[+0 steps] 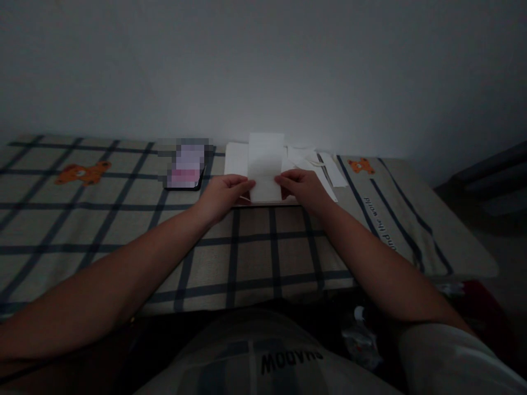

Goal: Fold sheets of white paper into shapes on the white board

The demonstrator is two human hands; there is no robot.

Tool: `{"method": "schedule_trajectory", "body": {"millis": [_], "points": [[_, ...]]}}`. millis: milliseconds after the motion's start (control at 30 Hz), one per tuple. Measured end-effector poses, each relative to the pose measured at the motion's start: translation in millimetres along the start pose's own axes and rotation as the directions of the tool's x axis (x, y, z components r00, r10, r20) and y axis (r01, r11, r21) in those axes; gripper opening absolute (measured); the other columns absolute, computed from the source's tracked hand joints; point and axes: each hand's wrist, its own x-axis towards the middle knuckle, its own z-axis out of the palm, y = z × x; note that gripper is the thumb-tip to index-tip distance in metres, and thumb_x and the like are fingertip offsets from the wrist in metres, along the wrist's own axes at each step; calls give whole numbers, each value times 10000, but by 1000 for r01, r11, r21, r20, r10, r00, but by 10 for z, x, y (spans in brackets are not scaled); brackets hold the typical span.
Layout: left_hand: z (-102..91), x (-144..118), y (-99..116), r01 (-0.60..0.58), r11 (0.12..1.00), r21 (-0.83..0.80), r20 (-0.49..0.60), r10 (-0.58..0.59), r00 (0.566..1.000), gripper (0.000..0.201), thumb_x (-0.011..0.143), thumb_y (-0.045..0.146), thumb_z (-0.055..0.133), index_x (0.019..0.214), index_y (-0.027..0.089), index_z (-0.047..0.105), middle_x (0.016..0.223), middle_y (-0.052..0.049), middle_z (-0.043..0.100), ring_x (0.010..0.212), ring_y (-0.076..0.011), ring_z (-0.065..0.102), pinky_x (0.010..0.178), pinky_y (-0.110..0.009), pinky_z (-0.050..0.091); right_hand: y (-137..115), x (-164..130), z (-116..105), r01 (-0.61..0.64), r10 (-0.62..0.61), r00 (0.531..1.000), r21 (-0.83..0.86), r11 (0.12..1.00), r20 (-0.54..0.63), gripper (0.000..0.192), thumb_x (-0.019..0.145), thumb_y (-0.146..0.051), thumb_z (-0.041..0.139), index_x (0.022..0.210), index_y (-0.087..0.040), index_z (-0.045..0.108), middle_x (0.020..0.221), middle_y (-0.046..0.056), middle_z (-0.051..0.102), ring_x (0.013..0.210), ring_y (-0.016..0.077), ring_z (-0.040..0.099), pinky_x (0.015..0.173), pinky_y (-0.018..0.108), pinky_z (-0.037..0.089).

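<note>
A white strip of paper (pixel 266 159) stands raised between my two hands, with a faint crease across its middle. My left hand (pixel 225 193) pinches its left edge between thumb and fingers. On the opposite edge, my right hand (pixel 302 186) is closed in a similar pinch. Beneath the strip lies a white pad or stack of paper (pixel 236 157), partly covered by the strip and my hands. Several loose white paper strips (pixel 334 171) are scattered just beyond my right hand, some overlapping.
A phone (pixel 187 164), its screen blurred out, lies left of the paper. The checked tablecloth (pixel 123 230) has orange bear prints and meets a pale wall (pixel 263 66) behind. Below the table's front edge, a clear plastic bottle (pixel 362 340) shows at the right.
</note>
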Motion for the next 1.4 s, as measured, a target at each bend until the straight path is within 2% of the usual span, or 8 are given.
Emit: {"method": "schedule_trajectory", "body": {"millis": [167,333,667,867,967,1133,1300,1400], "points": [[-12,6,-6,5,1000,7,-11,-5,1000,245,699,311,884,813,132,761,725,-29,751,616,-117,689,636,-223,589,-7,20,-16,-13,13,996,0,1000,-83,325,819,-501,755,807,-177,732,613,-4,674,565,125,620,601,288,502],[0,13,-14,0,1000,1,-46,0,999,188,716,248,871,783,132,738,663,-16,728,559,-106,672,577,-202,568,-12,10,7,-5,7,996,17,1000,-86,326,816,-504,759,820,-179,729,611,-6,673,559,129,623,595,291,503],[51,-38,67,56,998,-24,-27,-56,998,177,757,105,802,890,139,691,686,-2,728,630,-115,702,622,-205,576,43,45,-33,23,-25,994,-19,1000,-107,323,834,-510,740,786,-192,713,616,-13,660,572,122,604,604,281,491],[7,-28,70,-54,998,-11,-38,54,998,213,810,324,766,925,150,726,764,-11,724,641,-117,673,594,-214,563,10,16,-31,-8,6,999,43,999,48,314,808,-491,774,786,-181,724,620,-10,670,574,116,607,607,274,488],[0,-22,88,-72,997,-16,-62,71,996,189,813,316,749,922,163,726,782,-9,730,641,-121,672,601,-223,565,-43,-21,-12,-36,28,993,71,997,117,315,790,-479,794,779,-172,726,640,4,687,587,118,622,614,278,506],[13,-37,96,-78,997,0,-124,78,989,118,782,255,763,833,170,699,762,-4,731,620,-117,666,628,-235,569,-80,-41,19,-116,91,985,172,978,145,312,747,-466,818,787,-177,708,698,10,714,610,127,643,630,295,564],[26,-58,84,-44,999,30,-90,47,995,192,762,313,780,868,174,703,743,-17,728,655,-158,697,649,-287,586,-42,-24,33,-137,108,986,253,958,127,378,755,-458,806,1028,-212,715,799,5,743,670,147,675,656,320,589],[31,-56,72,-57,998,32,-94,60,994,192,758,308,782,873,179,699,742,-15,724,654,-159,697,645,-289,585,-15,-12,36,-121,88,987,266,956,136,359,775,-449,789,1047,-224,722,849,8,749,728,148,685,720,337,597]]}}
